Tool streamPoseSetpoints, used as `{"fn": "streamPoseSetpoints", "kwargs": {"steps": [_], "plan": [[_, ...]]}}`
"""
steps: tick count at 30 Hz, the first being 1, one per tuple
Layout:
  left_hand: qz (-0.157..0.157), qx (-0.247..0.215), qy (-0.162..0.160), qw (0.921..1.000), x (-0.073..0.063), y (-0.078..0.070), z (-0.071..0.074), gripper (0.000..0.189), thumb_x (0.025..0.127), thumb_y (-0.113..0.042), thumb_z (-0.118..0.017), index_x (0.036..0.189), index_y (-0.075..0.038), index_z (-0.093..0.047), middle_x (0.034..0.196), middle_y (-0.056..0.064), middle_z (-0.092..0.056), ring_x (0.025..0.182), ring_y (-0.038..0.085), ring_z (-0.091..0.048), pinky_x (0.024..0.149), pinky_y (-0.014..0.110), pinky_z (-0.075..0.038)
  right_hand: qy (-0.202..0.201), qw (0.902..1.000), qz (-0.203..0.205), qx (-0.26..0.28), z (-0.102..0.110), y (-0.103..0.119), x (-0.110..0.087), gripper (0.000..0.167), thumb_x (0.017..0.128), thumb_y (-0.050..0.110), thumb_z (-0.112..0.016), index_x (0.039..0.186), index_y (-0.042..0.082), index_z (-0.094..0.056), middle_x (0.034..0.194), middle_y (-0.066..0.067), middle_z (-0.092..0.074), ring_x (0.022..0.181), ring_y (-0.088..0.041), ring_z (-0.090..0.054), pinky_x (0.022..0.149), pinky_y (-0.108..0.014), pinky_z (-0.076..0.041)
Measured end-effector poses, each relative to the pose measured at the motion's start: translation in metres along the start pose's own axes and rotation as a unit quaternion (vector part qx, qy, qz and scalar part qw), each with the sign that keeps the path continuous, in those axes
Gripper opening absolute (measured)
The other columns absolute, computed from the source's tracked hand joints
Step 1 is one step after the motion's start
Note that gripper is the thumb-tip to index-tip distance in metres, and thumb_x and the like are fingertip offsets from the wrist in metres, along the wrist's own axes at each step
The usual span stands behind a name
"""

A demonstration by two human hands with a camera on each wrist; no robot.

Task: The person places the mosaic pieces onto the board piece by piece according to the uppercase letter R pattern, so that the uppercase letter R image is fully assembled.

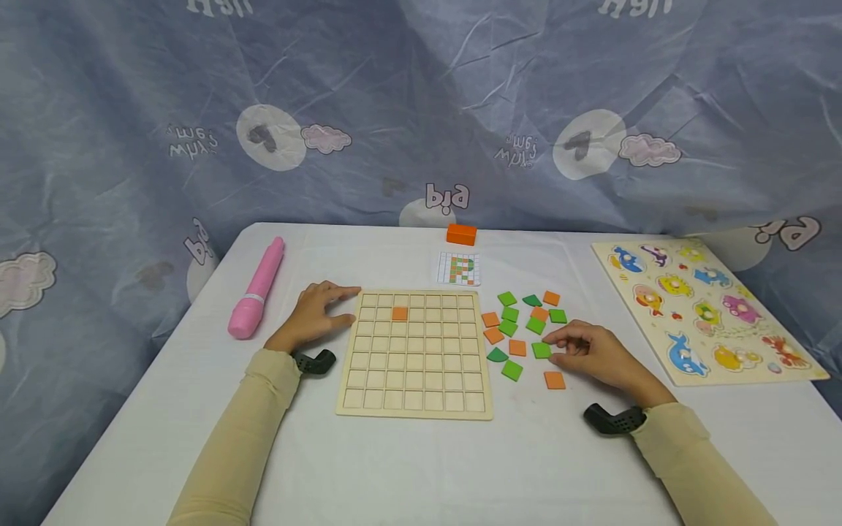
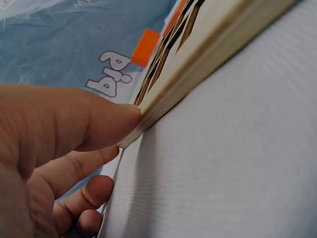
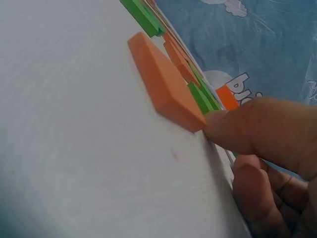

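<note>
A pale wooden grid board [image 1: 414, 418] lies in front of the person, with one orange square tile [image 1: 400, 314] in a cell near its top. My left hand [image 1: 316, 314] rests at the board's upper left corner, fingers extended; its thumb [image 2: 116, 124] touches the side edge. On the right, my right hand [image 1: 595, 354] pinches a green square tile [image 1: 541, 351] by its right side between thumb and index finger. An orange square tile [image 3: 166, 82] lies close to the right thumb. Several green and orange tiles [image 1: 511, 370] are scattered between the board and this hand.
Behind the board lie a small patterned card [image 1: 459, 269] and an orange block [image 1: 461, 234]. A pink microphone-like object [image 1: 256, 288] lies at left. An animal picture puzzle board [image 1: 707, 314] lies at right. A printed cloth [image 1: 395, 109] hangs behind the white table [image 1: 395, 475].
</note>
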State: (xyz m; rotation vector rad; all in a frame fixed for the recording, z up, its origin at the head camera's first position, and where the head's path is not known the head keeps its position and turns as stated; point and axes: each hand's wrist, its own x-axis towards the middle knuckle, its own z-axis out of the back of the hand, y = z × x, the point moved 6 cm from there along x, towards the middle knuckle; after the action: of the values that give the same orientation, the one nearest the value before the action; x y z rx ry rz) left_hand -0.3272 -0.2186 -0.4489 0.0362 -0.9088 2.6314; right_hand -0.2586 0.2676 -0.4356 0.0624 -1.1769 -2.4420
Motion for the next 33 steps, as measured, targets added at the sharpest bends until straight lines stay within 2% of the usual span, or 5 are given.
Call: {"fn": "streamPoseSetpoints", "kwargs": {"steps": [14,22,33], "plan": [[0.013,-0.01,0.004,0.9999,-0.002,0.002,0.001,0.059,0.093,-0.022,-0.077,0.15,-0.011,-0.066,0.125,0.017,-0.064,0.12,0.04,-0.051,0.112,0.061,-0.031,0.033,0.9991,-0.016,0.023,0.001,0.011,0.005,0.022,0.093,0.001,-0.08,0.115,-0.002,-0.074,0.096,-0.001,-0.07,0.082,-0.01,-0.059,0.072,-0.022,-0.05],[0.009,-0.011,0.002,0.9999,-0.001,0.001,0.001,0.058,0.093,-0.022,-0.078,0.149,-0.011,-0.067,0.124,0.017,-0.063,0.118,0.039,-0.051,0.111,0.06,-0.032,0.051,0.9986,-0.004,0.015,-0.002,0.022,0.018,0.022,0.092,-0.004,-0.078,0.113,-0.004,-0.073,0.093,-0.001,-0.072,0.083,-0.007,-0.063,0.073,-0.023,-0.051],[0.005,-0.01,0.0,0.9999,0.0,0.002,0.0,0.058,0.092,-0.024,-0.077,0.149,-0.011,-0.067,0.121,0.015,-0.063,0.115,0.038,-0.051,0.108,0.06,-0.033,0.07,0.9973,-0.022,0.002,-0.013,0.04,0.04,0.024,0.092,-0.002,-0.079,0.115,-0.003,-0.072,0.09,-0.002,-0.077,0.082,-0.009,-0.067,0.079,-0.024,-0.052]]}}
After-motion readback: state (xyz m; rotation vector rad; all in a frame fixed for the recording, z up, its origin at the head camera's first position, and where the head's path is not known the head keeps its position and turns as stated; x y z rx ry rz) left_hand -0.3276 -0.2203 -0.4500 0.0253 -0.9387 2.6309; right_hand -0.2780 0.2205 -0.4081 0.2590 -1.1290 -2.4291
